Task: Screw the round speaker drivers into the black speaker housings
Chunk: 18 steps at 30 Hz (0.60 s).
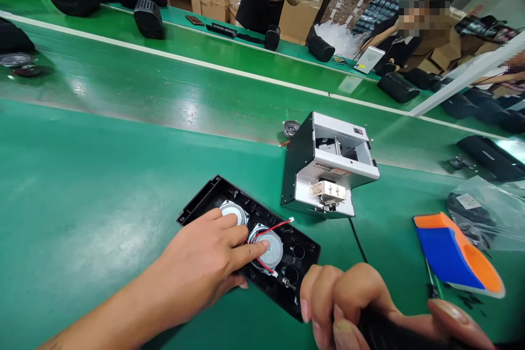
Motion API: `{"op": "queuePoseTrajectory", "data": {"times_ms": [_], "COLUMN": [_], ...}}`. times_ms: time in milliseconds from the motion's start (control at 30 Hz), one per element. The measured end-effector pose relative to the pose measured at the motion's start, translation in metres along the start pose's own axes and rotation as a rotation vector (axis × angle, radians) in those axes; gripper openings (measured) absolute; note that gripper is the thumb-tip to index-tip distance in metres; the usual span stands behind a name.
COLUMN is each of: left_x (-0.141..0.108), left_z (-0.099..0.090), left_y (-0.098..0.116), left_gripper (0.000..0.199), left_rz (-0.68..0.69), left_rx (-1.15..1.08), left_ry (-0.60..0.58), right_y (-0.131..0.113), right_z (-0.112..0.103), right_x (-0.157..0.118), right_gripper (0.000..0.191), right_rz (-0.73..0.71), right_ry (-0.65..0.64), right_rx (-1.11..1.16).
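your left hand (200, 251) lies open, fingertips on both speaker drivers (274, 250); | your right hand (356, 295) is wrapped round a dark tool (383, 332) — metal tip (289, 283) over the black housing (262, 285); | housing rests on the green tabletop (102, 175) before you — near the white-and-black machine (298, 172); | red wires (281, 226) cross one driver

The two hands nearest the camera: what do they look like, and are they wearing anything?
Both the left hand and right hand are gloveless, with no rings showing. The left forearm shows no sleeve or watch; the right forearm is out of view.
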<state>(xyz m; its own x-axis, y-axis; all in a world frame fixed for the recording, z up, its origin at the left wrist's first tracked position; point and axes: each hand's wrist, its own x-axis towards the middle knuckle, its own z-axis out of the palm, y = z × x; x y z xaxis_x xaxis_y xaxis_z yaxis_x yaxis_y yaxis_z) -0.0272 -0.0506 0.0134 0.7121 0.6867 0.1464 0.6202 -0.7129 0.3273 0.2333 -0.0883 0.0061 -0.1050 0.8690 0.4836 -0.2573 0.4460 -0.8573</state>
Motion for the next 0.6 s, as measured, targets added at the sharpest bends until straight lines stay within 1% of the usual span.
{"op": "queuePoseTrajectory", "data": {"times_ms": [100,167,267,333,367,433,500,533,600], "left_x": [0.0,0.0,0.001,0.002,0.001,0.001,0.0,0.0,0.0], "left_z": [0.0,0.0,-0.001,-0.001,-0.001,0.0,0.0,0.001,0.002], "left_y": [0.001,0.001,0.001,0.001,0.001,0.0,-0.001,-0.002,-0.003], "left_gripper": [0.054,0.054,0.055,0.051,0.049,0.046,0.047,0.048,0.053], "left_rz": [-0.005,-0.011,-0.012,-0.005,0.0,0.007,0.005,0.003,-0.004], "left_rx": [-0.01,-0.001,0.005,-0.003,-0.008,-0.015,-0.023,-0.03,-0.039], "left_ry": [0.006,-0.002,-0.014,0.004,0.017,0.035,0.031,0.025,0.02], "right_y": [0.008,0.012,0.018,0.018,0.017,0.013,0.008,0.006,0.005], "right_z": [0.012,0.017,0.017,0.012,0.009,0.004,0.002,0.003,0.01], "right_x": [-0.005,-0.008,-0.013,-0.015,-0.015,-0.013,-0.009,-0.007,-0.004], "right_gripper": [0.016,0.022,0.029,0.025,0.02,0.014,0.015,0.017,0.023], "right_rz": [-0.072,-0.108,-0.115,-0.1,-0.067,0.022,0.095,0.105,0.059], "right_ry": [0.091,0.139,0.14,0.108,0.068,-0.076,-0.202,-0.233,-0.198], "right_rx": [-0.03,-0.025,-0.01,-0.007,-0.008,-0.009,-0.036,-0.058,-0.094]}}
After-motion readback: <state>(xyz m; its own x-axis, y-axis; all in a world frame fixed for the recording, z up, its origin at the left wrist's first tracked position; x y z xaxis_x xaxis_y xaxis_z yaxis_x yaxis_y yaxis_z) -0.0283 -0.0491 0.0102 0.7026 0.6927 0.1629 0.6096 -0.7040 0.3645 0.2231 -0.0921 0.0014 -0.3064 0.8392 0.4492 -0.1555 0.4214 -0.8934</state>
